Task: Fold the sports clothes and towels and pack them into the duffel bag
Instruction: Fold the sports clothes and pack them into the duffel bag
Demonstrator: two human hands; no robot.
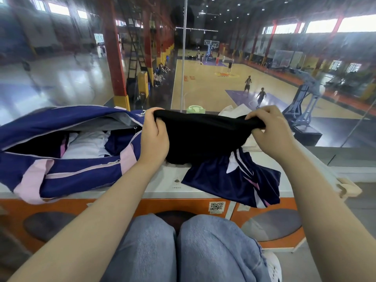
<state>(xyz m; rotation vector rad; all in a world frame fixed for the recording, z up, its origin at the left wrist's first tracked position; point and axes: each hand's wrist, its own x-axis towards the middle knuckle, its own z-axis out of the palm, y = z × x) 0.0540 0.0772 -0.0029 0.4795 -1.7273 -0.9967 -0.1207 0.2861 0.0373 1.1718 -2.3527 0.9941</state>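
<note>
Now: left hand (154, 137) grips black garment (201, 139) at one end | right hand (272, 135) grips other end | garment lifted just right of open duffel bag (67, 174) on table (166, 184) | navy shorts (236, 180) under garment, right of bag

Your duffel bag (67, 157) lies unzipped at left, its mouth open toward you, white clothing already inside. A bare strip of surface (162, 180) runs between it and the navy shorts (234, 180) at right. Glass wall behind.
</note>
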